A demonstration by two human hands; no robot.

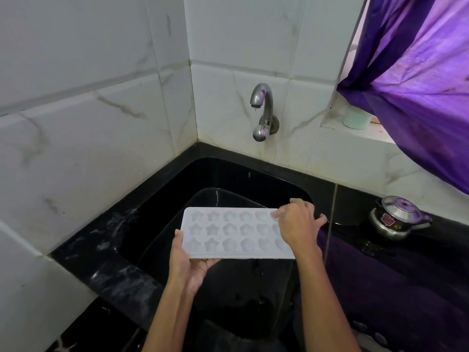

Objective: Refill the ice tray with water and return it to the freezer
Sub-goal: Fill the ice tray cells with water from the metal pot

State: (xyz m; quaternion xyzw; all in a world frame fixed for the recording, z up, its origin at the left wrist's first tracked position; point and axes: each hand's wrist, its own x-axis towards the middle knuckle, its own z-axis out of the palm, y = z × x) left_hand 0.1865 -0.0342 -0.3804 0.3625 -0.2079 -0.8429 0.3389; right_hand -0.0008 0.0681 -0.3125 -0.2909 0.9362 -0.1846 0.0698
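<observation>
A pale ice tray (228,233) with star and flower shaped cells is held level above the black sink (228,174). My left hand (189,262) grips its near left corner, thumb on top and fingers underneath. My right hand (298,224) grips the tray's right end, fingertips curled over the far right corner. The metal tap (261,107) juts from the tiled wall above and behind the tray, a single drop hanging at its spout. No water stream is visible. Whether the cells hold water is unclear.
A black stone counter (106,262) rims the sink. A small steel pressure cooker (396,218) stands on the counter to the right. A purple curtain (418,72) hangs at the upper right over a ledge holding a pale green cup (356,119).
</observation>
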